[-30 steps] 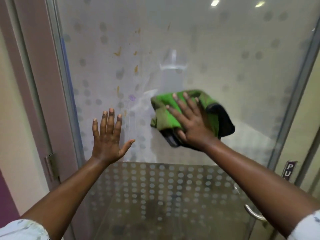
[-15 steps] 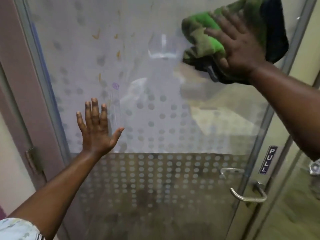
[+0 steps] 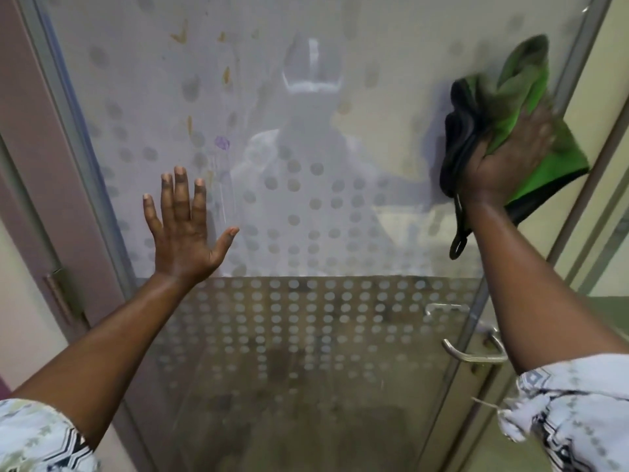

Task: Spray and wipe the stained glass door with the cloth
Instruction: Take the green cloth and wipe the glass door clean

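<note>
- Right hand (image 3: 507, 155) clutches the green cloth (image 3: 531, 107), pressing it against the glass door (image 3: 374, 137) near its right edge.
- Left hand (image 3: 183, 226) is spread flat, empty, bracing the pane.
- Wiping is under way; orange stains (image 3: 179, 35) sit upper left, so the next pass likely sweeps there.

Mauve door frame (image 3: 51, 137) w/ hinge (image 3: 63, 294), cream wall (image 3: 609, 107) rt

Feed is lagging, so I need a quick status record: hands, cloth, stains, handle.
left hand: open, flat on the door
right hand: presses the cloth on the glass near the right edge
cloth: green and black, bunched, loop hanging down
stains: orange marks and a purple spot, upper left, apart from the cloth
handle: lower right, untouched
spray bottle: not in view
</note>
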`<state>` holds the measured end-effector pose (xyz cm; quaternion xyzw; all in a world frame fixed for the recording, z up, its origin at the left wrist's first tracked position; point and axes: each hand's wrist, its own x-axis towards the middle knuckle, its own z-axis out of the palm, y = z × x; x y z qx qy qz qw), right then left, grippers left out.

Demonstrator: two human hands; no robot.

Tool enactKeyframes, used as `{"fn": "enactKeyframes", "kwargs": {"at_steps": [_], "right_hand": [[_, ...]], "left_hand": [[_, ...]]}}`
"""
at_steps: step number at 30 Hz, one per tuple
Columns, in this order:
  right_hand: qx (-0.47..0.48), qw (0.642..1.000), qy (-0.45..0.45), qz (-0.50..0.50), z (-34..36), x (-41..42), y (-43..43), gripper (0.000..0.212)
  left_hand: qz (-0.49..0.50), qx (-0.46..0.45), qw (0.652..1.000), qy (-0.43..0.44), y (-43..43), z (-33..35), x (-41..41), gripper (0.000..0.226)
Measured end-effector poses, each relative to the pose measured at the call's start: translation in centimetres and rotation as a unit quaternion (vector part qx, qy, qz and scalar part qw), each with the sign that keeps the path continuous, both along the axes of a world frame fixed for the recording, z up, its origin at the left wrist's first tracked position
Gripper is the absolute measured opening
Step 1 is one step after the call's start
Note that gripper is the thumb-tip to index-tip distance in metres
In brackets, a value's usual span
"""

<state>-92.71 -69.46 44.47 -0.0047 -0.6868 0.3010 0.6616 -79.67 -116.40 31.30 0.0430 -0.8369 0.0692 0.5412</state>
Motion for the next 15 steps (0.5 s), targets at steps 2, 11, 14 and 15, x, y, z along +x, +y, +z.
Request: {"fn": "enactKeyframes", "kwargs": {"at_steps": [2, 11, 14, 15], "right_hand": [[-0.016, 0.999, -0.027, 0.015, -3.2, 0.7, 0.0, 0.067], [-0.143, 0.968, -0.205, 0.008, -15.8, 4.0, -4.5, 0.072], [-0.215, 0.94, -0.267, -0.004, -17.1, 4.9, -8.3, 0.071], [-0.233, 0.93, -0.283, 0.002, -17.4, 5.3, -9.8, 0.072]], "left_hand": [[-0.001, 0.0, 1.0, -0.001, -0.2, 0.0, 0.0, 0.097], [0.001, -0.013, 1.0, -0.005, -0.8, -0.2, -0.2, 0.097], [-0.003, -0.015, 1.0, 0.0, -0.9, -0.1, -0.2, 0.094], [-0.004, -0.015, 1.0, -0.001, -0.9, 0.0, -0.2, 0.093]]}}
